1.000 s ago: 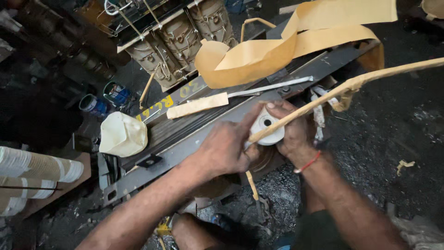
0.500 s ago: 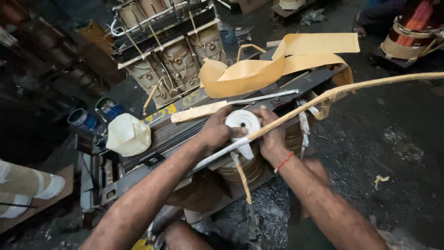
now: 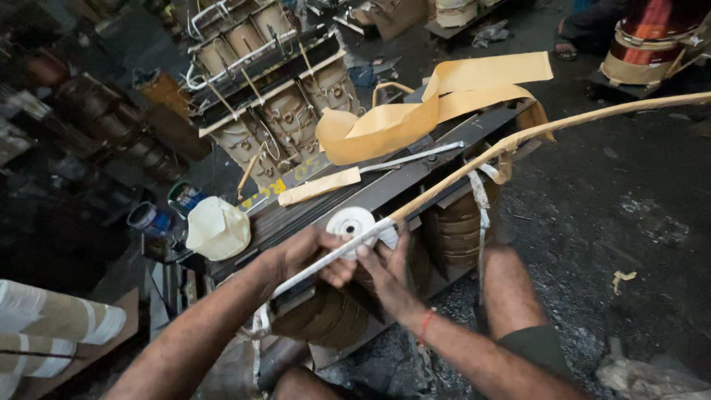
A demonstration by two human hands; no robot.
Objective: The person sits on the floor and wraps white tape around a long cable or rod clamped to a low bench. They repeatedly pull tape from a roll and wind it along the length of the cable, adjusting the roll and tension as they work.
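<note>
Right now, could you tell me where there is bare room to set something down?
The dark floor right of the frame, beyond the rod, lies mostly bare. The frame top is crowded: knife, yellow paper, tape roll, left hand, right hand.

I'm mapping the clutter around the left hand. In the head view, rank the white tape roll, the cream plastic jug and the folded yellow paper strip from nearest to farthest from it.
1. White tape roll: touching the left hand, just above its fingers.
2. Cream plastic jug: off to the left on the metal frame.
3. Folded yellow paper strip: farthest, up and to the right.
</note>
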